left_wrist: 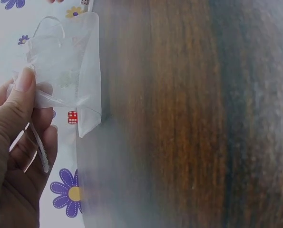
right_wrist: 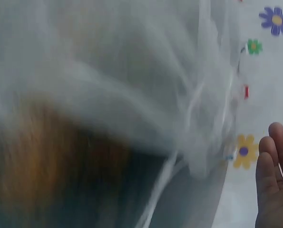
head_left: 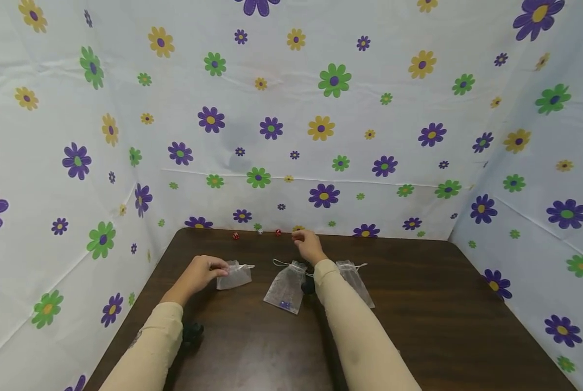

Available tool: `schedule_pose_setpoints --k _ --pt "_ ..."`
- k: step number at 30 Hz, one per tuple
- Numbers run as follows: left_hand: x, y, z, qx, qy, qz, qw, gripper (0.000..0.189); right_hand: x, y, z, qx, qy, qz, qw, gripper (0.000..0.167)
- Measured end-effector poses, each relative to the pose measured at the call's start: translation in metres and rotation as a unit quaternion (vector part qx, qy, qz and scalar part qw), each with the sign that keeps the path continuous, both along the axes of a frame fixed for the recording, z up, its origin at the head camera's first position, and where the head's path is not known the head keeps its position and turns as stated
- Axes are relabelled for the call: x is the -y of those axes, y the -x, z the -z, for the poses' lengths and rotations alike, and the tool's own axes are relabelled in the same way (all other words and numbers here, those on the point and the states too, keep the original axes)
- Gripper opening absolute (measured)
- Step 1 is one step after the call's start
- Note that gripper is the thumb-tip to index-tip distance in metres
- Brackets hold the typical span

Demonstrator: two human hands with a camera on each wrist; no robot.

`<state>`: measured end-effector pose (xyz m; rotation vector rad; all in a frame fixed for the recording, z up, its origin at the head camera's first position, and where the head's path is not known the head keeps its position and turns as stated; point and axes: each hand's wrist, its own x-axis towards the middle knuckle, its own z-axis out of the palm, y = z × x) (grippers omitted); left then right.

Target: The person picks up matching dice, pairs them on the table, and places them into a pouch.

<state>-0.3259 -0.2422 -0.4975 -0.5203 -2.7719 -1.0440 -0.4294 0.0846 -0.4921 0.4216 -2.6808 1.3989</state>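
My left hand [head_left: 201,273] pinches a small sheer white drawstring bag [head_left: 234,276] between thumb and fingers, over the left of the table. In the left wrist view the bag [left_wrist: 90,71] hangs from the fingertips, its cord looping down past the palm. Farther off, my right hand [head_left: 309,247] reaches to the table's back edge; its fingers [right_wrist: 267,171] are extended with nothing between them. Two red dice, one [head_left: 235,235] left and one [head_left: 278,232] nearer the right hand, lie along that edge with a white die [head_left: 259,232] between them.
A second sheer bag [head_left: 279,285] with blue dice [head_left: 285,304] inside lies mid-table. A third bag [head_left: 357,282] lies right of it, partly behind my right forearm. Flower-printed white cloth [head_left: 291,108] walls the brown table [head_left: 443,304] at the back and sides.
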Motion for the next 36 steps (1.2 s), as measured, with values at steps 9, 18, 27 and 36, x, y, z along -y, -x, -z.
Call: schedule_pose_setpoints --k 9,18,27,36 --pt "0.006 0.000 0.007 -0.003 -0.004 -0.010 0.9999 0.009 -0.020 0.021 0.006 -0.013 -0.043 0.046 0.9979 0.023" --pt "0.004 0.000 0.002 -0.023 0.004 -0.011 0.9997 0.009 -0.021 0.036 0.010 -0.024 -0.081 0.031 0.9959 0.023" --pt "-0.004 0.003 -0.007 -0.044 0.010 0.009 0.9989 0.009 -0.018 0.043 0.011 0.007 -0.104 0.042 0.9936 0.025" --pt "-0.005 0.007 -0.005 -0.040 0.016 0.025 0.9988 0.008 -0.016 0.054 0.019 0.028 -0.138 0.040 0.9892 0.028"
